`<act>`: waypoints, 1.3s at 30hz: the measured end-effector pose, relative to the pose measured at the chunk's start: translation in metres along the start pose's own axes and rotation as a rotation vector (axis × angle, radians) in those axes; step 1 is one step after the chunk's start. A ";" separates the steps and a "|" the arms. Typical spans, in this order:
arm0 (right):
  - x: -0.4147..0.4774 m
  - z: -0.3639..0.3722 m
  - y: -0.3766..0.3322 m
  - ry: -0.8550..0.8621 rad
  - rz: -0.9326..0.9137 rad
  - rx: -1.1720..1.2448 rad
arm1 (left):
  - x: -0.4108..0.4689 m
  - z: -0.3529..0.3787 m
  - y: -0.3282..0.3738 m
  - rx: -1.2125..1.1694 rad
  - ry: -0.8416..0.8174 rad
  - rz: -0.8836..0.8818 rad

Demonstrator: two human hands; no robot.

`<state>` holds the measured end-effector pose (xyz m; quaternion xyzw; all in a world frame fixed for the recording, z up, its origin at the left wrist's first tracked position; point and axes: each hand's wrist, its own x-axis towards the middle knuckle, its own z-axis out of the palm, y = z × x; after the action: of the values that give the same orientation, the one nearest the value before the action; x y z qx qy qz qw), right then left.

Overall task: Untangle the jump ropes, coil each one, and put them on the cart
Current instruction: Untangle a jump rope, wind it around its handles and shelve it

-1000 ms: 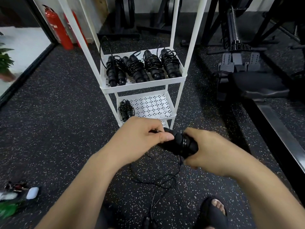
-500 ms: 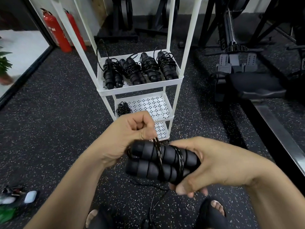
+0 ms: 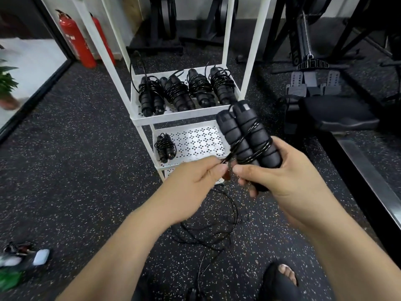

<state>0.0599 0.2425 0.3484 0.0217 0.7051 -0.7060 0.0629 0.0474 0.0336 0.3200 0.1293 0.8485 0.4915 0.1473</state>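
My right hand (image 3: 288, 177) grips the two black foam handles of a jump rope (image 3: 245, 135), held side by side and pointing up and away, with a few turns of black cord wound round them. My left hand (image 3: 193, 181) pinches the cord just left of the handles. The rest of the cord (image 3: 217, 227) trails in loose loops on the floor below my hands. Straight ahead stands the white cart (image 3: 180, 117). Its upper shelf carries several coiled ropes (image 3: 184, 92), and the shelf below holds one coiled rope (image 3: 165, 146).
Two red fire extinguishers (image 3: 76, 44) stand at the back left. Black gym machines and a padded seat (image 3: 334, 114) fill the right side. Small items (image 3: 26, 257) lie on the speckled floor at the lower left. My sandalled foot (image 3: 282, 276) shows at the bottom.
My right hand has swung the handles from lying crosswise to pointing up and away. My left hand has dropped from above the handles to pinch the cord beside them.
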 end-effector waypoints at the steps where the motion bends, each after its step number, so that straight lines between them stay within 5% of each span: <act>1: 0.002 -0.003 0.002 0.066 -0.002 -0.076 | -0.001 -0.001 0.001 0.059 -0.014 0.001; 5: 0.009 -0.011 0.007 0.195 0.045 -0.497 | -0.006 -0.003 0.005 0.194 -0.027 0.003; 10: 0.010 -0.017 0.011 -0.121 0.185 -0.866 | -0.007 -0.016 0.006 0.132 0.050 -0.010; 14: 0.002 -0.013 0.002 -0.490 0.341 -0.701 | -0.008 -0.029 0.003 -0.020 0.069 -0.041; 22: -0.009 -0.015 -0.019 -0.800 0.353 -0.344 | -0.006 -0.039 -0.004 -0.275 0.061 0.067; 28: -0.010 -0.014 -0.017 -0.757 0.235 -0.023 | -0.003 -0.030 -0.005 -0.537 0.023 -0.041; 32: -0.008 -0.007 -0.014 -0.551 0.155 0.167 | 0.000 -0.008 -0.012 -0.175 0.140 -0.154; 39: 0.000 0.001 -0.002 -0.118 0.090 0.185 | -0.001 0.009 0.002 0.170 -0.071 -0.042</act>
<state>0.0598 0.2417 0.3508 0.0177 0.6304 -0.7645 0.1336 0.0517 0.0411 0.3176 0.1408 0.8839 0.4098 0.1759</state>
